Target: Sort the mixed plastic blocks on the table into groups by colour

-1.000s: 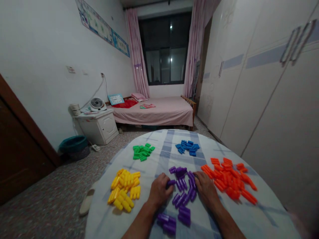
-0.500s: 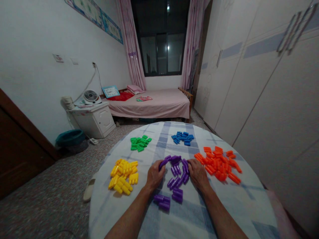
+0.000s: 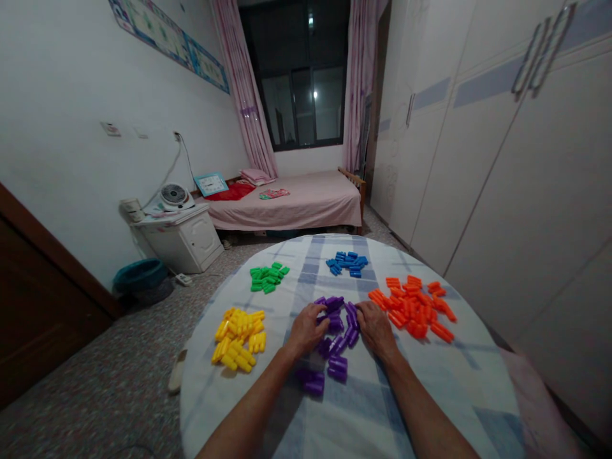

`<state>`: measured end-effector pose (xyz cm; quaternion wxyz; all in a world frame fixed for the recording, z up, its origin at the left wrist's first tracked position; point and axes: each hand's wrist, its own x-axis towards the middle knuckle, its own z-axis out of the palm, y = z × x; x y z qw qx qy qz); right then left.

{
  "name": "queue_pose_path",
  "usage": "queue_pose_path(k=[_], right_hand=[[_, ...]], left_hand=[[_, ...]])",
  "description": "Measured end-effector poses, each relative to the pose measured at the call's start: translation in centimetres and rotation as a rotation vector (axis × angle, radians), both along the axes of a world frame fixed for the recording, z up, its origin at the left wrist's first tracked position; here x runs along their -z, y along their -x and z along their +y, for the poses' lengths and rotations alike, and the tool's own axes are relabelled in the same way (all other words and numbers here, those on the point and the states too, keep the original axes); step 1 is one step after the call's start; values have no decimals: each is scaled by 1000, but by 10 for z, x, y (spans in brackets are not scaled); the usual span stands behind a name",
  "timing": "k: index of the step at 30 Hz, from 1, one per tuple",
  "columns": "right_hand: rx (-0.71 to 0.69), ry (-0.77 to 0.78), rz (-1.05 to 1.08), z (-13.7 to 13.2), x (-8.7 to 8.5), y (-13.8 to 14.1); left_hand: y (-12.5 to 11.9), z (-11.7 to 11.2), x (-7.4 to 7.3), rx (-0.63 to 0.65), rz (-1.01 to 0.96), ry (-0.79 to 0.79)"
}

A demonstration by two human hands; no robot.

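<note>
A pile of small purple plastic pieces (image 3: 336, 344) lies in the middle of a round table covered with a blue-checked cloth (image 3: 382, 408). My left hand (image 3: 305, 329) rests on the pile's left side, fingers curled over a purple piece. My right hand (image 3: 375, 326) sits on the pile's right side, fingers bent against the purple pieces. A few purple pieces (image 3: 313, 381) lie nearer to me, apart from both hands.
Sorted piles lie around the cloth: yellow (image 3: 239, 336) left, green (image 3: 266, 278) far left, blue (image 3: 347, 263) far centre, orange (image 3: 414, 306) right. Beyond are a bed (image 3: 296, 204), a white cabinet (image 3: 184, 239) with a fan (image 3: 174, 196), a basin (image 3: 138, 277), a slipper (image 3: 176, 379) and wardrobes (image 3: 502, 159).
The view has tilted and pulled back, so the table sits farther away. Both hands stayed at the purple pile; the left hand's fingers moved farther over it.
</note>
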<state>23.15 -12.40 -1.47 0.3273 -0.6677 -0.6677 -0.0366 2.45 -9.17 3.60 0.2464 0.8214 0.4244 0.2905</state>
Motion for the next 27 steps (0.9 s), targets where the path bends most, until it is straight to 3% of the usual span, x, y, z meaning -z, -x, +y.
queue_pose_path(k=[3, 6, 9, 12, 17, 23, 27], right_hand=[[-15, -5, 14, -1, 0, -1], [-22, -17, 30, 0, 2, -2], [-19, -27, 48, 0, 3, -2], [-18, -27, 61, 0, 3, -2], [-26, -15, 68, 0, 2, -3], [-29, -10, 65, 1, 2, -4], [-45, -20, 101, 0, 1, -4]], left_hand=[[10, -14, -13, 99, 92, -24], [25, -35, -19, 277, 247, -31], [39, -54, -11, 385, 422, -32], [45, -60, 8, 359, 475, -65], [35, -45, 31, 244, 402, -161], [9, -12, 29, 155, 336, -143], [6, 9, 29, 148, 291, -150]])
